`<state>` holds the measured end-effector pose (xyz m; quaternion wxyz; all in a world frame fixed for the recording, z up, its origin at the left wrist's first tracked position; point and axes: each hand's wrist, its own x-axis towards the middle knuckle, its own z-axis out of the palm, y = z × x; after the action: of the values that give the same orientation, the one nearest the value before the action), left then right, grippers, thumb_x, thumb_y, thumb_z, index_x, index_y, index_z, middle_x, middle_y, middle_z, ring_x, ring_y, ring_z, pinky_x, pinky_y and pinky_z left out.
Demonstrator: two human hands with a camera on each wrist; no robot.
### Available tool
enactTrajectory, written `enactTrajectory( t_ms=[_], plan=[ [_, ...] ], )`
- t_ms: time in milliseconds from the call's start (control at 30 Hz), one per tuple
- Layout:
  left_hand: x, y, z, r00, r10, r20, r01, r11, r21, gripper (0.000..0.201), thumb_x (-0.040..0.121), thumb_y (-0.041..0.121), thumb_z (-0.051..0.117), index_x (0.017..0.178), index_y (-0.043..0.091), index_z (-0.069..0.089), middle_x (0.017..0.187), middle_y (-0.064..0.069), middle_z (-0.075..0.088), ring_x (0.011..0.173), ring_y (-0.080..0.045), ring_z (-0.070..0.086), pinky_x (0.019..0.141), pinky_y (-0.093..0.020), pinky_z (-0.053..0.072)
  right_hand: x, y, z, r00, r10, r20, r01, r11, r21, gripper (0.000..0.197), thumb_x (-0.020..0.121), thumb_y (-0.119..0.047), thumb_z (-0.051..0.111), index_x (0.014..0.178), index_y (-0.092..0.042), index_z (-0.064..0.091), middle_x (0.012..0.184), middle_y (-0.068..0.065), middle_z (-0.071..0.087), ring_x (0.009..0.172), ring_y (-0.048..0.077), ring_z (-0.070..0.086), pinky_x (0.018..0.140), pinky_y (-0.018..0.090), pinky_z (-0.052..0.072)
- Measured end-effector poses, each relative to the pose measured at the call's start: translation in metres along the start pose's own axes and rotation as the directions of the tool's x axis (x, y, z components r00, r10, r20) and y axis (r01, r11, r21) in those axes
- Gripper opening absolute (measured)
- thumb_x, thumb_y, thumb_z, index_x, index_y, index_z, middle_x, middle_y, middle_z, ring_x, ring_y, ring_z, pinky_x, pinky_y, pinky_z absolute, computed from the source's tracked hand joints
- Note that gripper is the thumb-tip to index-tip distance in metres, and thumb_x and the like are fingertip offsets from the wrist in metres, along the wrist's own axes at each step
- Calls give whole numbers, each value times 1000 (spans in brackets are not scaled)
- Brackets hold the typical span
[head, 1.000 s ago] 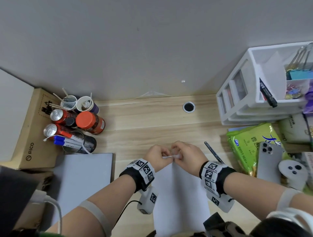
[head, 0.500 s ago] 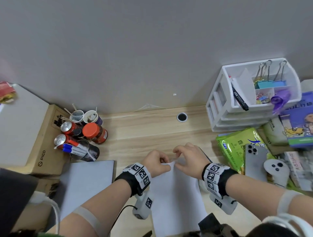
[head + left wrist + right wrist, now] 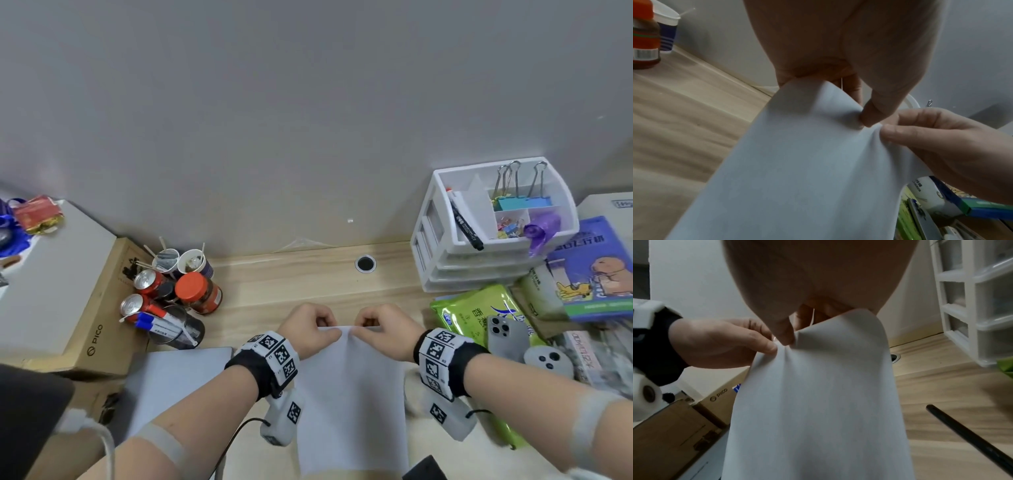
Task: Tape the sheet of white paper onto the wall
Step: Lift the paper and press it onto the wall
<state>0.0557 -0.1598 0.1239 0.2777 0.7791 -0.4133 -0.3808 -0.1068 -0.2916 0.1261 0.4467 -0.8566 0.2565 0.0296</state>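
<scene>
The white paper sheet point(image 3: 349, 394) hangs from both hands above the wooden desk point(image 3: 291, 281), its lower part trailing toward me. My left hand point(image 3: 313, 329) pinches the top edge left of the middle, thumb on the near face of the paper point(image 3: 797, 162). My right hand point(image 3: 383, 327) pinches the same edge just to the right, thumb pressing the paper point(image 3: 818, 394). The thumbs nearly meet, and the paper puckers between them. The grey wall point(image 3: 308, 120) rises behind the desk. A thin pale strip, perhaps tape, shows between the fingers; I cannot tell for sure.
Cans, cups and a jar point(image 3: 197, 293) cluster at the left beside a cardboard box point(image 3: 102, 308). A white drawer organiser point(image 3: 479, 240), green packet point(image 3: 466, 311), phone point(image 3: 507, 337) and book point(image 3: 596, 274) crowd the right. A black pen point(image 3: 972, 438) lies on the desk. A cable hole point(image 3: 365, 263) sits near the wall.
Both hands lifted the paper's top edge off the desk and shifted slightly apart along it. My head tilted up, bringing more wall into view.
</scene>
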Motion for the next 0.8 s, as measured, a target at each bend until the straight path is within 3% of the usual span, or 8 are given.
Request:
enactTrajectory(
  t_ms=[100,200,300,400,600,733,800],
  plan=[
    [9,20,-22,997,72,-37,-71,997,39,13,78,24,71,69,14,70,73,-5,72,66,-12,62,70,-33,55,9,-15,-20,999,9,-51,-7,999,46,14,88,-27,64,76,-20,68,68,-12,61,64,-3,53,66,16,43],
    [25,54,-59,985,145,-94,-134,985,108,12,81,22,72,74,14,72,79,-2,74,79,-14,69,79,-35,58,28,-38,-56,991,-36,-131,41,999,33,13,86,-27,66,75,-21,68,70,-10,63,65,0,55,67,21,45],
    [42,98,-107,956,237,-173,-205,961,184,14,84,24,72,78,11,73,80,-3,75,80,-17,69,76,-31,56,51,-76,-108,960,-120,-254,118,993,-25,13,84,-27,69,73,-22,68,67,-11,65,66,-3,59,67,17,43],
    [54,148,-159,905,327,-273,-264,933,243,18,85,26,71,76,11,72,77,-3,74,78,-15,68,69,-24,50,72,-120,-164,891,-211,-402,184,977,-105,15,83,-30,72,72,-20,69,68,-9,67,71,5,63,69,23,48],
    [65,237,-243,757,461,-464,-329,882,339,19,86,31,71,75,15,73,74,0,73,75,-16,66,64,-24,47,97,-200,-254,726,-305,-617,232,952,-197,23,77,-39,75,67,-20,66,67,-7,68,70,14,65,69,31,54],
    [69,273,-274,666,475,-575,-307,877,369,25,84,39,69,73,16,73,72,3,73,76,-17,67,70,-34,56,104,-238,-292,634,-324,-702,191,946,-263,28,74,-45,75,66,-21,65,64,-9,63,71,17,63,67,32,53],
    [69,283,-278,625,459,-631,-271,886,376,31,83,44,68,69,16,71,68,3,71,73,-18,67,67,-36,57,106,-251,-302,600,-329,-729,170,943,-286,28,74,-46,75,67,-21,65,65,-8,63,71,19,62,66,32,52]
  ],
)
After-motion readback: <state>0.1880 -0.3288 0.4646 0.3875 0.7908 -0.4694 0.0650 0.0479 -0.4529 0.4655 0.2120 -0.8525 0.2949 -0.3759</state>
